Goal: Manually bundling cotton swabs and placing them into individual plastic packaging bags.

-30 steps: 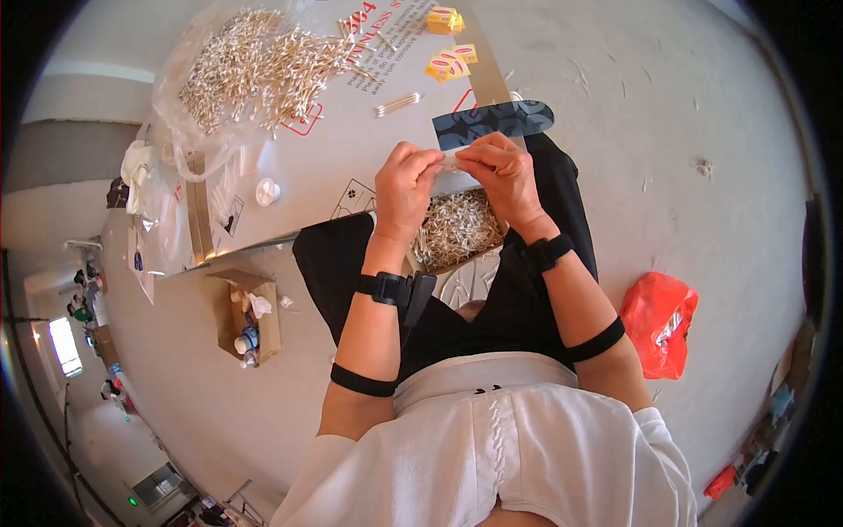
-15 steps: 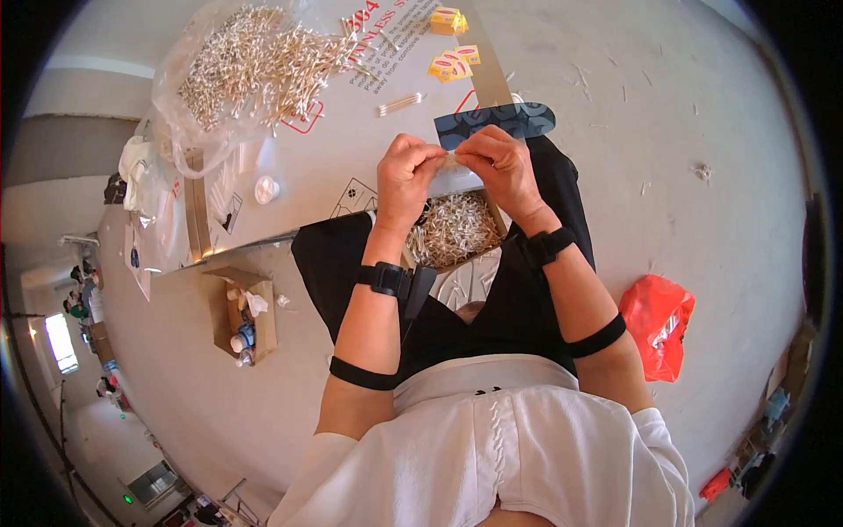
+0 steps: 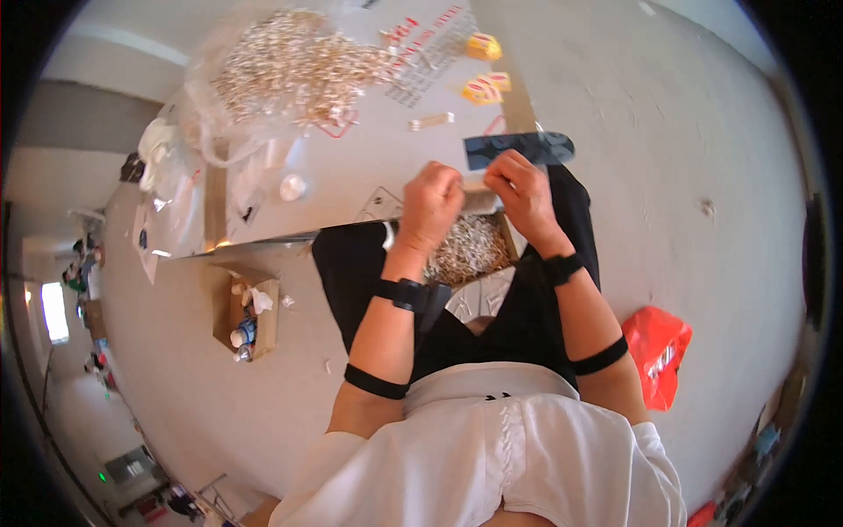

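While both hands close over it, a small pale piece (image 3: 474, 186) sits pinched between them at the counter (image 3: 351, 176) edge | left hand (image 3: 428, 204) grip curled tight (fist-like), right hand (image 3: 520, 189) grip pinching | just below: box of pale small parts (image 3: 470, 249) | just beyond: dark strip (image 3: 518, 147) | far left: heaped bag of parts (image 3: 290, 66)

Small assembly workshop: worktable (image 3: 351, 167) with bagged heap of small parts (image 3: 290, 66), concrete floor (image 3: 685, 158), scrap box (image 3: 248, 312).
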Motion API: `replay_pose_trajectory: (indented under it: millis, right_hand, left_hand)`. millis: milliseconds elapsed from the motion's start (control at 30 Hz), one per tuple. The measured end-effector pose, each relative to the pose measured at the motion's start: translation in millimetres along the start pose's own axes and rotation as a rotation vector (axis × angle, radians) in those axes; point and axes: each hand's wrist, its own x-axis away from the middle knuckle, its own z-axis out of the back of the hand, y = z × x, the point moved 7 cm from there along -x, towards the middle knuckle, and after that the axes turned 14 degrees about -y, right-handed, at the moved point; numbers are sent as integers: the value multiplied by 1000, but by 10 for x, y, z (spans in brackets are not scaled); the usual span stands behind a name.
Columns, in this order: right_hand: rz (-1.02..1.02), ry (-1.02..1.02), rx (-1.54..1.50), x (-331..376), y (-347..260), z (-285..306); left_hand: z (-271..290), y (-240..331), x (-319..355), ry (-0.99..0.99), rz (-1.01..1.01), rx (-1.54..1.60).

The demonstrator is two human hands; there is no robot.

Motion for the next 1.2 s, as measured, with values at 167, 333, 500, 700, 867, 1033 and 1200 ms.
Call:
replay_pose_trajectory:
  millis: [167,333,500,700,867,1033,1200]
  right_hand:
    - [197,-41,263,22,-365,-94]
    - [223,-128,33,156,-717,-165]
    - [239,-152,-33,103,-1087,-309]
    - [411,-83,93,157,-1710,-301]
    - [417,-80,75,202,-2040,-206]
    - [470,-34,95,232,-2163,-56]
    - [473,-23,153,257,-2146,16]
  left_hand:
    - [52,204,206,51,-97,-241]
    - [153,583,364,33,-53,-223]
    - [564,853,572,95,-85,-374]
    - [926,1182,774,260,-114,-380]
    - [1182,1470,904,390,-234,-449]
    - [1375,1618,928,458,-231,-460]
    - [1381,1612,971,511,-212,-437]
